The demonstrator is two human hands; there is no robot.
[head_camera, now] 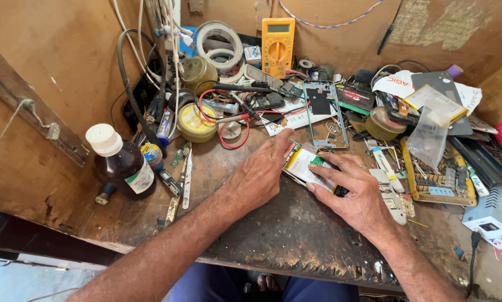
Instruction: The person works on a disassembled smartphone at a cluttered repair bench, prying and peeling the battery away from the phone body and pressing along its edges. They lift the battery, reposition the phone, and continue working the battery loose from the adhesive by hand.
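An opened phone (pixel 305 164), with its pale battery and a green board showing, lies flat on the worn wooden bench (pixel 284 235). My left hand (pixel 260 170) rests on its left end, fingers pressed against the edge. My right hand (pixel 354 193) presses down on its right end, thumb and fingers spread over the body. Just behind it lies an empty phone frame (pixel 324 114).
A brown bottle with a white cap (pixel 122 162) stands at the left beside tweezers and small tools (pixel 179 184). A yellow multimeter (pixel 277 46), tape rolls (pixel 220 47), a solder paste tin (pixel 196 123), red and black probe leads (pixel 231 120), a parts tray (pixel 438 182) and scattered phone parts crowd the back and right.
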